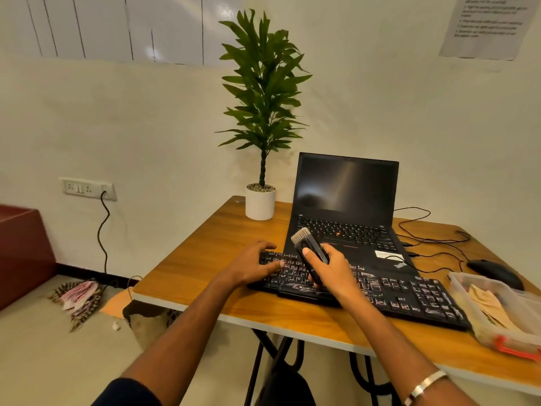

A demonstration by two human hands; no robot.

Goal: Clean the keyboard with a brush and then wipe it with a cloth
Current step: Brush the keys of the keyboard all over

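A black keyboard [409, 297] lies along the front of the wooden table [205, 259]. My left hand [251, 265] rests flat on the keyboard's left end, fingers spread over the keys. My right hand [330, 271] is above the keyboard's middle and grips a dark brush [310, 250] by its handle. The brush's pale bristles point up and to the left, off the keys. A beige cloth [489, 303] lies inside a clear plastic box [509, 341] at the table's right edge.
An open black laptop [348, 200] stands right behind the keyboard. A potted plant [260, 200] is at the table's back left corner. A black mouse [494, 272] and cables lie at the right. A patterned cloth [79, 297] lies on the floor at the left.
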